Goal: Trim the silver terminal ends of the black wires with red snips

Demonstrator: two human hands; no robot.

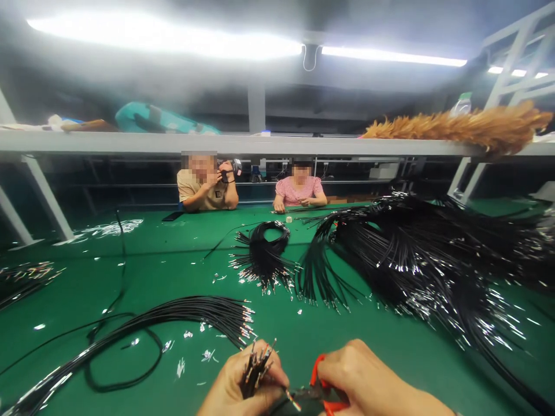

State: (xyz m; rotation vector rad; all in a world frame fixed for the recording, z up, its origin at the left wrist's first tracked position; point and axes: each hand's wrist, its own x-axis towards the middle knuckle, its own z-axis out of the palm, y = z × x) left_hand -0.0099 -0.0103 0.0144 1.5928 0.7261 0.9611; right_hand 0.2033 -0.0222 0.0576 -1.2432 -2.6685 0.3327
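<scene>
small bunch of black wires (255,370): is being pinched upright in the left hand (243,384) at the bottom edge of the view, metal-tipped ends fanning upward above the fingers. the left hand is being kept curled closed around the bunch.

red-handled cutters (318,393): are being gripped in the right hand (368,384), fingers folded tight round the handles; the dark nose is being pointed toward the left hand, just beside the bunch. whether the blades are touching a wire cannot be told.

green table (173,266): is being used as the work surface; both hands are being held low over its near edge.

long wire bundle (173,318): is lying to the left of the hands, curving across the table, its terminal ends finishing just above the left hand, apart from it.

coiled wire bundle (264,254): is resting at mid-table, beyond the hands.

large wire heap (433,266): is spreading over the right half of the table, its nearest strands trailing toward the right hand's side.

metal scraps (191,355): are being left scattered on the table between the long bundle and the hands.

two people (251,188): are being seated at the far edge of the table, well apart from the hands.

upper shelf (217,143): is running across the view above them, with a feather duster (459,127) lying at its right end.
</scene>
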